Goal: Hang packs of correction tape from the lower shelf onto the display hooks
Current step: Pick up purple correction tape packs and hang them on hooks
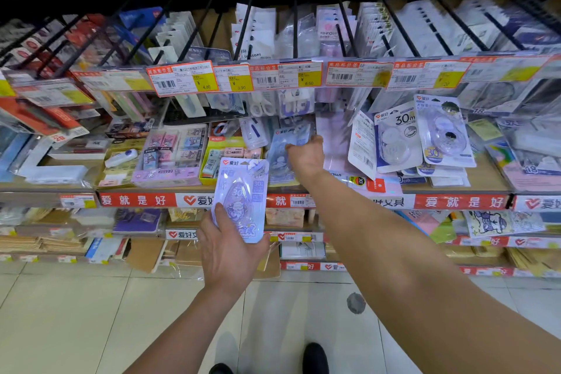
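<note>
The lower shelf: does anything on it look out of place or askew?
Yes. To the right of the right hand, several correction tape packs lean tilted and overlap in a loose heap on the shelf instead of hanging from the hooks. One white pack appears to show its back.

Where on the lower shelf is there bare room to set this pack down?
Bare tan wooden shelf shows between the leaning white 30m tape packs and the pink pack marked 18. The middle is crowded: clear eraser box, yellow box, right hand gripping a blue pack.
</note>
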Motion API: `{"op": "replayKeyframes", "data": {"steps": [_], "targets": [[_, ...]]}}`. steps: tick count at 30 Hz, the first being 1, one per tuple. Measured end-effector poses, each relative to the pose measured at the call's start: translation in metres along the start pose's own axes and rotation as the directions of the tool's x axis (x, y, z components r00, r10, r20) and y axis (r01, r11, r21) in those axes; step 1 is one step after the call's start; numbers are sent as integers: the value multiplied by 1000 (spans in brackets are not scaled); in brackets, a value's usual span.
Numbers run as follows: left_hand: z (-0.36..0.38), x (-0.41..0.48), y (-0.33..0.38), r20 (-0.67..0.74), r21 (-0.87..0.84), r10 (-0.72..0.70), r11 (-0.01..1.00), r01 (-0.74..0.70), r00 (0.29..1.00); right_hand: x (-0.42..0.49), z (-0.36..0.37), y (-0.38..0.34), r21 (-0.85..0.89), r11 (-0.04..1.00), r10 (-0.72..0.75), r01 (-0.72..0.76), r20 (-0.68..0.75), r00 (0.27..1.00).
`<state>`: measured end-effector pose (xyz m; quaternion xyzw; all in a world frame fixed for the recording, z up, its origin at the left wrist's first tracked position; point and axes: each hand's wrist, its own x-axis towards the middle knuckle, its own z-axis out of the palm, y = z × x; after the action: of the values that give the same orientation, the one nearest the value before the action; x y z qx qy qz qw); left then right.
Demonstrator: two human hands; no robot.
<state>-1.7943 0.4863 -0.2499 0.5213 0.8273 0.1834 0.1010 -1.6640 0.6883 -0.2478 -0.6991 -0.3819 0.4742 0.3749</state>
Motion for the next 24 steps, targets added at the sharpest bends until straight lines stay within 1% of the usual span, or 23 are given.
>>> {"op": "replayKeyframes", "data": {"steps": [2, 5, 7, 9, 13, 17, 19, 21, 24], "targets": [[-2, -1, 1, 9, -22, -2, 1000, 2, 1000, -3, -8, 0, 125, 992, 22, -27, 42, 999], [-8, -5, 6, 19, -35, -1, 999, 2, 1000, -13, -27, 8, 163, 983, 64, -80, 100, 993], [-12, -8, 10, 13, -34, 12, 999, -12, 1000, -21, -42, 18, 217, 971, 77, -96, 94, 993], [-17, -11, 15, 13, -44, 24, 999, -23, 1000, -35, -61, 26, 250, 965, 60, -80, 88, 994], [-26, -25, 25, 12, -89, 88, 992, -87, 996, -71, -111, 29, 226, 974, -13, -19, 138, 990], [-34, -46, 40, 36, -137, 170, 977, -164, 985, -101, -162, 14, 131, 982, -156, 138, 139, 978], [-40, -54, 50, 29, -196, 212, 960, -202, 977, -113, -184, -1, 101, 976, -209, 194, 167, 964], [-48, -63, 60, 24, -262, 236, 939, -221, 972, -123, -201, -15, 96, 966, -255, 240, 190, 948], [-61, -71, 71, 27, -312, 240, 924, -220, 970, -134, -216, -35, 157, 957, -268, 244, 159, 950]]}}
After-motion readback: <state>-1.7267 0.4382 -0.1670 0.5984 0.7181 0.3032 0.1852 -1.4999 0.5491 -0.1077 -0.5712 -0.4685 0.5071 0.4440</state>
